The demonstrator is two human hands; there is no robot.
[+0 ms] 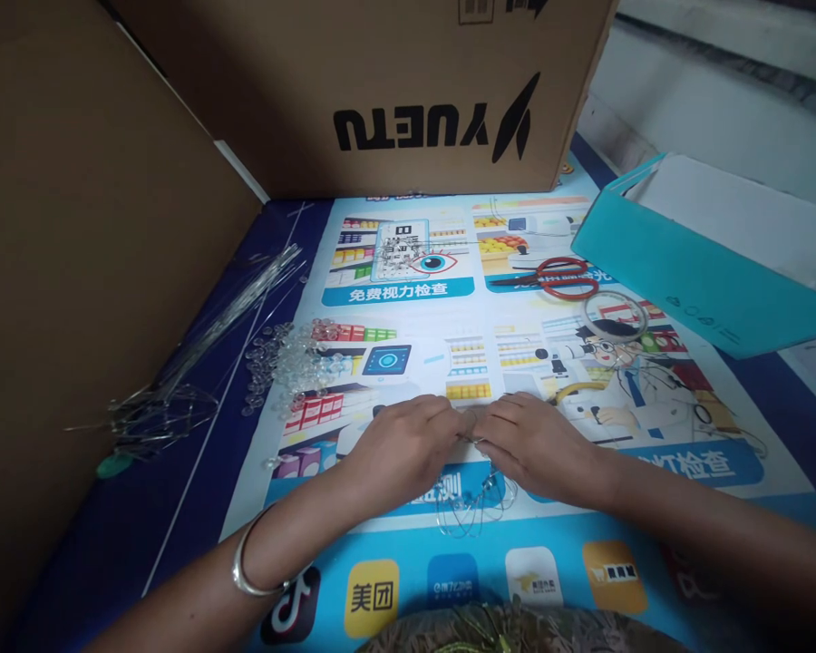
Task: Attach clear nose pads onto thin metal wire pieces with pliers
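Note:
My left hand (pixel 408 446) and my right hand (pixel 534 444) meet fingertip to fingertip over a printed poster mat (pixel 422 317), both pinching a piece of thin wire (pixel 471 439). Just below the hands lies a small cluster of finished wire loops (pixel 472 508). A silver bangle (pixel 248 567) circles my left wrist. A heap of clear plastic beads (pixel 292 358) lies on the mat up and left of my left hand. A bundle of straight thin wires (pixel 224 317) lies further left, ending in a tangle (pixel 153 413).
Red-handled scissors (pixel 561 277) and a clear ring (pixel 616 317) lie at the upper right. A teal box (pixel 694 272) stands at the right. A large cardboard box (pixel 408 91) blocks the back, a cardboard panel (pixel 74 272) walls the left. A green bit (pixel 114 464) lies by the tangle.

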